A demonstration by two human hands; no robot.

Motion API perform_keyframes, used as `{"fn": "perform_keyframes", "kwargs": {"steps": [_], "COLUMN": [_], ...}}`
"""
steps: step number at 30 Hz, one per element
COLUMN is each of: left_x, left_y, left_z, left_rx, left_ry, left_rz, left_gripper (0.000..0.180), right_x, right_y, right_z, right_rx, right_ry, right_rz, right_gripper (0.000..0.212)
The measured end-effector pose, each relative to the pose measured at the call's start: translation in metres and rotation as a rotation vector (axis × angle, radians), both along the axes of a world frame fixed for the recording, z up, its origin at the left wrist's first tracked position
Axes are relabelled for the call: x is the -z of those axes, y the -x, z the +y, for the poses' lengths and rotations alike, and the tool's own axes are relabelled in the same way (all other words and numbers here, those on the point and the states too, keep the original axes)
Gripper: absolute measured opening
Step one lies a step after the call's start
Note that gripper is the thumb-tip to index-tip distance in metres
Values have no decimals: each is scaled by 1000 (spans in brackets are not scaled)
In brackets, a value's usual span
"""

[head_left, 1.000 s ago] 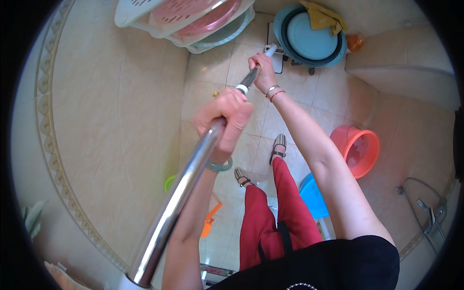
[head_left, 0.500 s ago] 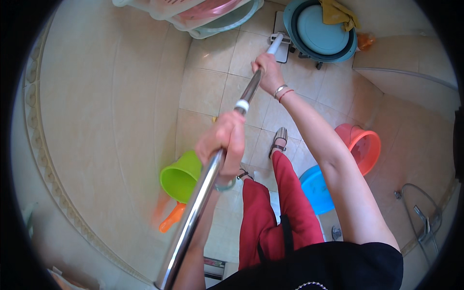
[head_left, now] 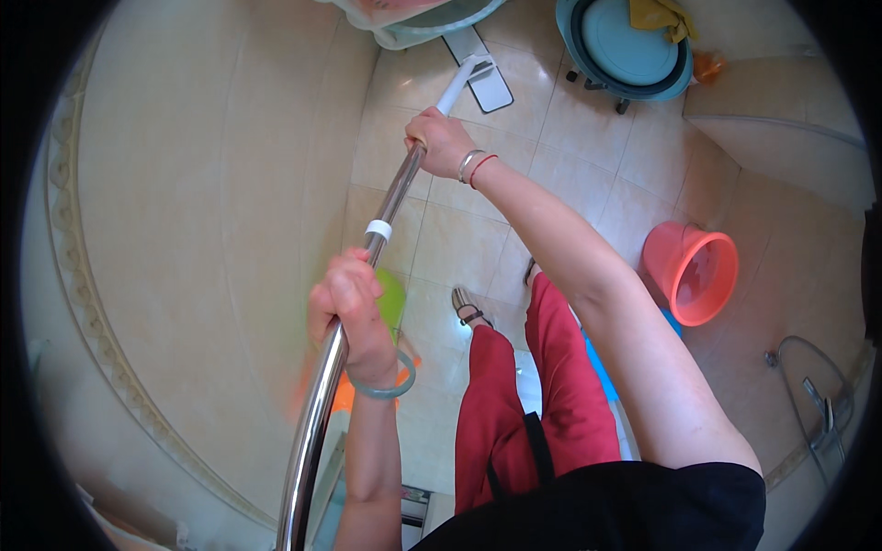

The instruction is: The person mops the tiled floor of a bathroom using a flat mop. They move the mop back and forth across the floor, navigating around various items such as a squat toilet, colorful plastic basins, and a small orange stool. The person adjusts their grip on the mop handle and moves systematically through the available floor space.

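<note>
A flat mop [head_left: 396, 195] with a shiny metal pole runs up from the lower left toward the far floor. My left hand [head_left: 349, 308] is closed round the pole below its white collar, a pale green bangle on the wrist. Higher up, my right hand [head_left: 439, 142] grips the pole just below its white lower section; a silver and a red bracelet circle that wrist. The white-and-grey mop head [head_left: 491, 90] lies on the tiles, its far end partly hidden beneath the basins on the left.
Stacked basins [head_left: 441, 23] stand at the far left wall. A blue folding basin [head_left: 634, 46] with a yellow cloth sits on a wheeled base. A coral bucket [head_left: 684, 266] stands right, a blue one half hidden. A green bucket [head_left: 392, 298] is behind my left hand. A shower hose [head_left: 808, 395] hangs right.
The mop head has slid left across the tiles, away from the wheeled base toward the stacked basins. Both hands moved left with the pole, still gripping it. My left foot has stepped forward.
</note>
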State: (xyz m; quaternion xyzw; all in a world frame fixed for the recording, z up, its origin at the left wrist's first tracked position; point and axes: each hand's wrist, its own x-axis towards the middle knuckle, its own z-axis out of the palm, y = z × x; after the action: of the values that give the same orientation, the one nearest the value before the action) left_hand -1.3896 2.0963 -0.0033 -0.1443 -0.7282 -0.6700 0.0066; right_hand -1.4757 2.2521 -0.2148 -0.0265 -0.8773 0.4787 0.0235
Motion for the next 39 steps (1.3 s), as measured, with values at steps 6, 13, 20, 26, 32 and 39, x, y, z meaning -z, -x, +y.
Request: {"fn": "perform_keyframes", "kwargs": {"steps": [6, 13, 20, 26, 32, 39], "left_x": [-17, -80, -102, -88, -32, 1], "left_y": [-32, -91, -107, -81, -43, -17], "left_z": [-53, -107, -136, -129, -117, -114], "left_rx": [-159, -411, -213, -75, 94, 1], "left_ry": [-15, 17, 3, -138, -100, 47], "left_rz": [-102, -367, -222, 41, 105, 95], "left_gripper": [31, 30, 22, 18, 19, 21], "right_x": [-12, -44, -72, -82, -38, -38], "right_y": [-26, -100, -133, -97, -17, -25], "right_z": [-63, -138, -150, -124, -90, -118], "right_rx": [-176, -457, -650, -613, -524, -140], "right_ry": [-110, -200, -106, -165, -253, 131], "right_rz": [-75, -231, -381, -262, -166, 258], "right_gripper": [2, 11, 11, 11, 9, 15]}}
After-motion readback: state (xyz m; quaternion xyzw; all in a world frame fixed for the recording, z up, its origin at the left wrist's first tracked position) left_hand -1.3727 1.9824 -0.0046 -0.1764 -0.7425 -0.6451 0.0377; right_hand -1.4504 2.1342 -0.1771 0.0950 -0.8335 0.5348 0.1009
